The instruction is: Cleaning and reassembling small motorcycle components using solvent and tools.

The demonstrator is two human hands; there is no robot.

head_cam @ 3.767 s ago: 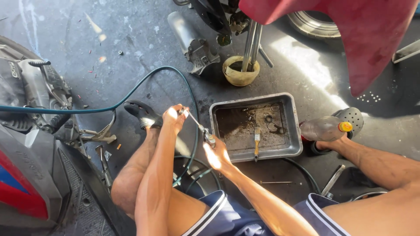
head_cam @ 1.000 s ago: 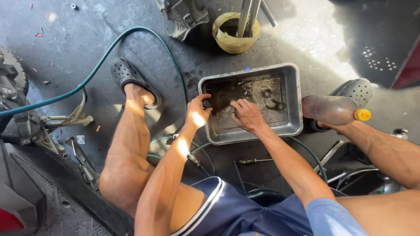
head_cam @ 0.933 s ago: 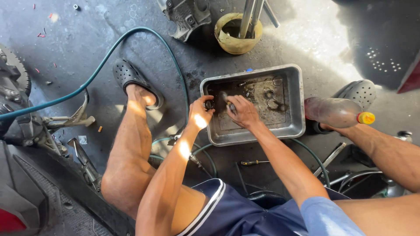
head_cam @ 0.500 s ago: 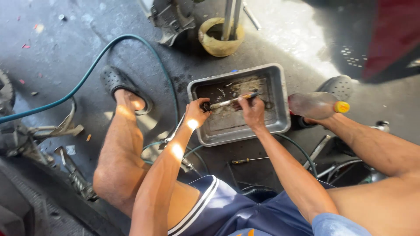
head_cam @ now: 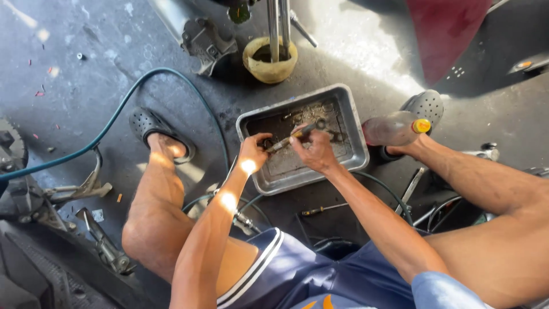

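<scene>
head | I see left hand (head_cam: 253,153) closed on one end of a slim metal tool (head_cam: 290,137) | right hand (head_cam: 313,150) pinching its middle | tool sits over the grey metal tray (head_cam: 357,134), near its left edge | plastic bottle (head_cam: 394,128) just beside tray's right edge

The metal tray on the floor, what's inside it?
The metal tray holds dark, dirty liquid and a few small metal parts. Both hands, left hand and right hand, hold a thin metal tool over it. The hands hide whatever lies beneath them.
</scene>
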